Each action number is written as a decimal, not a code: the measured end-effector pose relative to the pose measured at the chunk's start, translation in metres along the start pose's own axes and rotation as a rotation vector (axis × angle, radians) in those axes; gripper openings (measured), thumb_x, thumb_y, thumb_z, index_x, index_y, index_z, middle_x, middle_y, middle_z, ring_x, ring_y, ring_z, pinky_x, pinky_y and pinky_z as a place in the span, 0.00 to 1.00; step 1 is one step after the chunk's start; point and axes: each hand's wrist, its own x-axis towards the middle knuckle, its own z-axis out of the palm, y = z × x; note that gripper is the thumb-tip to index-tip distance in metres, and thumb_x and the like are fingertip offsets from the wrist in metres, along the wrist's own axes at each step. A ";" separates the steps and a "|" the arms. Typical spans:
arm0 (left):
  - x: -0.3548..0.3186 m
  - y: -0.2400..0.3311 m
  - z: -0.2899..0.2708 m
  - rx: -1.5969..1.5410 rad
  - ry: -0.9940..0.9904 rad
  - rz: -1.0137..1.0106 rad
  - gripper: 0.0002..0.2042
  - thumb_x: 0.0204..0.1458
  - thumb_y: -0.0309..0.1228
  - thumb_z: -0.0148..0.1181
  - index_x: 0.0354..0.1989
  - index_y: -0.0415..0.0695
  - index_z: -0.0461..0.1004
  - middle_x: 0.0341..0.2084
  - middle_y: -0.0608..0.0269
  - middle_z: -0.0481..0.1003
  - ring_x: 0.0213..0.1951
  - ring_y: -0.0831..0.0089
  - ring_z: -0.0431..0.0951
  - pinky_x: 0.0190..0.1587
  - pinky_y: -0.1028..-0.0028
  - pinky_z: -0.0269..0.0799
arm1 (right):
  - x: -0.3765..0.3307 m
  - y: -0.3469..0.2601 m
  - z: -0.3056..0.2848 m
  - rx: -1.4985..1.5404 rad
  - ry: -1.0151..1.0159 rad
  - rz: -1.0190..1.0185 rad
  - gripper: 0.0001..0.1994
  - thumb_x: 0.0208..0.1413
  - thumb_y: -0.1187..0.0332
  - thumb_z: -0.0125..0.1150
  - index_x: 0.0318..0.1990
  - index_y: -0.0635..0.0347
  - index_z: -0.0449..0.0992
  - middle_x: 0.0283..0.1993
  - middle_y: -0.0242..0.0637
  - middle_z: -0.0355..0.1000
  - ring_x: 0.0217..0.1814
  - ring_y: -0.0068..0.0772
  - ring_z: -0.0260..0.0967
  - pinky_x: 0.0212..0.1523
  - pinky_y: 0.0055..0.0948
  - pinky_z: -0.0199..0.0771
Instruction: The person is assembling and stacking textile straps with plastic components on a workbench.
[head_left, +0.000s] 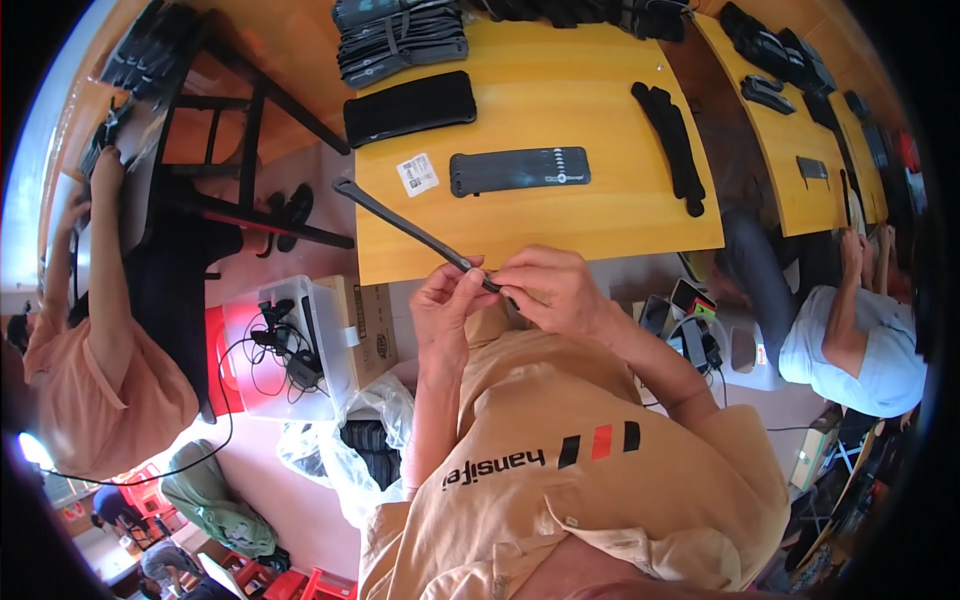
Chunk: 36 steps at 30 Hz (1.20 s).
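Observation:
Just in front of my body, a long, narrow dark-grey strap (405,222) is held in both hands, its far end slanting up to the left over the table edge. My left hand (445,300) pinches it between thumb and fingers. Close beside it, my right hand (550,288) grips the strap's near end with bent fingers; what lies under the fingertips is partly hidden. Beyond my hands, a flat dark printed band (520,171) lies on the yellow table (580,230). A white label sheet (417,174) is to its left.
Further back lie a black fabric piece (410,108) and a tied stack of dark bands (400,50). Black strips (672,150) lie at the table's right side. A clear bin with cables (285,350) stands at lower left. Co-workers sit left (110,390) and right (860,345).

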 end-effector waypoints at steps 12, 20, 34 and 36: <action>-0.001 0.004 0.015 0.172 0.046 0.094 0.09 0.48 0.25 0.60 0.37 0.33 0.74 0.27 0.61 0.75 0.26 0.78 0.76 0.29 0.81 0.77 | 0.002 0.006 -0.003 0.034 -0.017 0.123 0.06 0.41 0.81 0.58 0.29 0.66 0.75 0.26 0.40 0.69 0.25 0.36 0.68 0.25 0.29 0.68; -0.002 0.003 0.011 0.133 0.061 0.077 0.08 0.48 0.23 0.60 0.36 0.32 0.74 0.29 0.59 0.75 0.27 0.78 0.75 0.30 0.81 0.77 | 0.000 0.000 0.000 -0.161 0.007 -0.057 0.06 0.40 0.82 0.58 0.29 0.65 0.74 0.27 0.39 0.70 0.27 0.36 0.69 0.26 0.27 0.70; -0.027 0.025 0.001 0.787 -0.073 -0.001 0.11 0.50 0.31 0.59 0.25 0.32 0.73 0.14 0.64 0.70 0.17 0.81 0.69 0.21 0.82 0.66 | -0.011 -0.015 0.013 0.040 0.012 0.192 0.02 0.41 0.78 0.57 0.26 0.65 0.73 0.23 0.37 0.68 0.20 0.31 0.66 0.21 0.27 0.65; -0.030 0.026 -0.003 0.767 -0.119 -0.006 0.12 0.51 0.32 0.58 0.25 0.33 0.73 0.13 0.63 0.70 0.16 0.82 0.68 0.20 0.81 0.65 | -0.014 -0.013 0.016 0.170 -0.015 0.245 0.02 0.44 0.77 0.57 0.26 0.66 0.73 0.23 0.38 0.69 0.20 0.26 0.65 0.21 0.25 0.65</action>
